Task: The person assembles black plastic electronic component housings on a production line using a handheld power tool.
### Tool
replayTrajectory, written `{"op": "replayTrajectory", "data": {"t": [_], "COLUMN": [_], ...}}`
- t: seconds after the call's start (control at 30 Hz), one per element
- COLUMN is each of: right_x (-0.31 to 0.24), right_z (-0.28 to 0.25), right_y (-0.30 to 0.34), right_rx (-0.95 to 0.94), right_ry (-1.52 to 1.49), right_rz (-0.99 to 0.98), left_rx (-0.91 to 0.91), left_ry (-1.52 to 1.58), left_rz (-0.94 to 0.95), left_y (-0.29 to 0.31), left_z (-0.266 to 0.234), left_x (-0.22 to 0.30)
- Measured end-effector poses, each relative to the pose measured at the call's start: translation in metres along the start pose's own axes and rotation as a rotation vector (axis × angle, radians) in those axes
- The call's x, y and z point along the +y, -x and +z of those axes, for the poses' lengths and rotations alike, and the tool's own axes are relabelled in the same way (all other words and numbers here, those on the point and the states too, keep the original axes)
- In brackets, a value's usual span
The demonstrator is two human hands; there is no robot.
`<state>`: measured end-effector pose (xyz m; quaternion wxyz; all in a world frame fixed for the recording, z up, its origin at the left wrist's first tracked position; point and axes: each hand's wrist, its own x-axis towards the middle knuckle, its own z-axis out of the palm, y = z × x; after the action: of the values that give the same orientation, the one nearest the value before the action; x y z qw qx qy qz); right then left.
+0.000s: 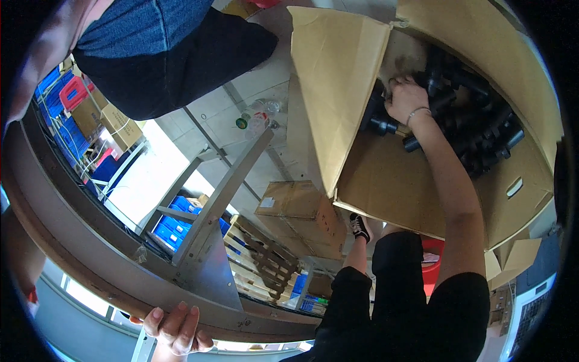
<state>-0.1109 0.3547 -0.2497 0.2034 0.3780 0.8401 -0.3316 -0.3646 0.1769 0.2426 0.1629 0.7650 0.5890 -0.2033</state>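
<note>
My right hand (408, 101) reaches down into a large open cardboard box (392, 187), a thin bracelet at its wrist. Its fingers are bent among black cylindrical plastic parts (461, 90), with the tips partly hidden, so what they grip cannot be made out. Several more of these parts lie heaped on the box's right side. At lower left, the fingers of my left hand (175, 329) curl over the edge of a long grey metal rail (145, 283), which bends through the fisheye picture.
Another person in denim and black (175, 54) is at upper left. Below the rail stand a metal leg frame (211, 199), a closed carton (298, 217), a wooden pallet (259, 259) and blue crates (175, 229). Clear bottles (259, 117) rest on the tiled floor. A red bucket (431, 271) stands beside my leg.
</note>
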Motion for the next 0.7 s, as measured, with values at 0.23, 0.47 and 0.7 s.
{"op": "replayTrajectory", "data": {"t": [0.23,0.47,0.7], "right_x": [-0.016,-0.013,0.012], "right_z": [0.14,0.096,-0.065], "right_y": [-0.07,-0.043,0.099], "right_rx": [-0.535,-0.542,-0.168], "right_ry": [0.21,0.201,-0.022], "right_rz": [0.376,0.297,0.144], "left_rx": [-0.062,0.098,0.267], "left_ry": [-0.057,0.016,0.241], "left_rz": [0.004,-0.071,-0.082], "left_y": [0.003,-0.016,-0.032], "left_z": [-0.003,0.009,0.014], "left_x": [0.001,0.007,0.0]}}
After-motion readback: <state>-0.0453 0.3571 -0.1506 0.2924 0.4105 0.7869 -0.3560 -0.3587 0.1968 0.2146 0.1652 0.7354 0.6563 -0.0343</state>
